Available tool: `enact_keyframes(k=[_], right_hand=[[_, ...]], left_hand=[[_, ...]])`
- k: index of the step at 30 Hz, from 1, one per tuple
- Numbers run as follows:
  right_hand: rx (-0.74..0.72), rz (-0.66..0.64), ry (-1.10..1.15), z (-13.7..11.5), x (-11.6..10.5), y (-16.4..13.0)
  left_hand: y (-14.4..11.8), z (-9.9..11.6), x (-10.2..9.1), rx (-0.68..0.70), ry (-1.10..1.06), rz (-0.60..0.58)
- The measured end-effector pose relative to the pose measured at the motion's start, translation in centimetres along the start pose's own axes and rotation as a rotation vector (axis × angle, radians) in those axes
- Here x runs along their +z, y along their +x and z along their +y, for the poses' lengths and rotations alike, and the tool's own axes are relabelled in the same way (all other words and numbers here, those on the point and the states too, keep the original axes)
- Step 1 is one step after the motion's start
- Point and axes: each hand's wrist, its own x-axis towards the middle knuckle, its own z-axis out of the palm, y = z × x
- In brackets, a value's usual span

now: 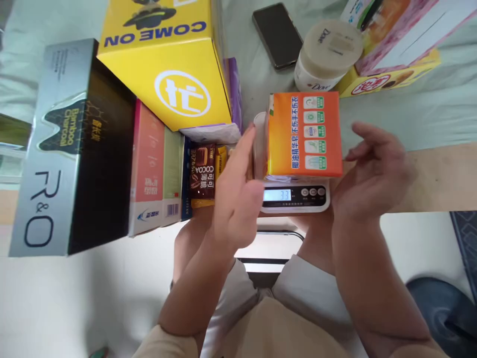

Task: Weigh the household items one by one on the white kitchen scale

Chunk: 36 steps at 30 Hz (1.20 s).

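Orange box [303, 134] tops scale [294, 197]; left hand [237, 199] stands clear of its edge.

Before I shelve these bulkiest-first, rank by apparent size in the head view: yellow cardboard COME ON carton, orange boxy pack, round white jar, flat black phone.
1. Yellow carton
2. Orange pack
3. White jar
4. Black phone

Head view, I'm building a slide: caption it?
Left hand and right hand, both open, flank an orange box on a lit digital scale.
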Motion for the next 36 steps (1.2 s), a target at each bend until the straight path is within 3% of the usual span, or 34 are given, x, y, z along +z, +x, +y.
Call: enact_keyframes(k=[3,6,14,20,23,28,33,36], right_hand=[[0.17,0.197,0.14,1.2,0.0,0.6],[0.282,0.248,0.202,1.6,0.0,1.1],[0.289,0.191,0.192,1.3,0.2,1.0],[0.259,0.136,0.168,1.7,0.0,0.8],[0.276,0.147,0.164,1.7,0.0,0.7],[0.276,0.153,0.168,1.4,0.2,0.8],[0.271,0.161,0.168,1.1,0.4,0.9],[0.269,0.16,0.163,1.2,0.4,0.9]], left_hand=[[-0.8,0.1,-0.1,0.111,-0.127,0.094],[-1.1,1.1,0.3,0.11,-0.162,0.183],[-0.6,2.2,1.1,0.075,-0.253,0.273],[-0.7,0.6,2.3,0.283,-0.239,0.305],[-0.8,0.8,2.3,0.29,-0.229,0.297],[-1.4,2.0,1.4,0.103,-0.199,0.142],[-1.5,1.7,0.9,0.17,-0.217,0.097],[-1.5,1.6,0.7,0.075,-0.183,0.078]])
